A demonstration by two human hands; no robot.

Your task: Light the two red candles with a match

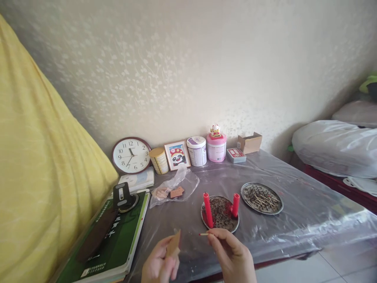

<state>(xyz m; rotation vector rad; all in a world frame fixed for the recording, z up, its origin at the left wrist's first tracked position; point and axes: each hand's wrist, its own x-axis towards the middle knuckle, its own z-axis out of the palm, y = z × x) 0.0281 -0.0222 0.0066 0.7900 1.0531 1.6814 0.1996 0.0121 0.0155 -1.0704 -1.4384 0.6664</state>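
Note:
My left hand (159,261) is closed on a small brown matchbox (173,244), held up near the table's front edge. A thin match (204,234) with a red tip is pinched in my right hand (232,257), its tip pointing left toward the box; match and box are a little apart. Just beyond my hands a round metal plate (220,213) carries two upright red candles (207,209), unlit. Further right, another metal plate (262,197) holds several spent matches.
The table (297,212) is covered in clear plastic. Along the wall stand a clock (131,155), a gold tin, a framed picture (177,155), two canisters, a small box and a cardboard box. A plastic bag (173,189), green books (113,236) and a yellow curtain lie left; bedding is at right.

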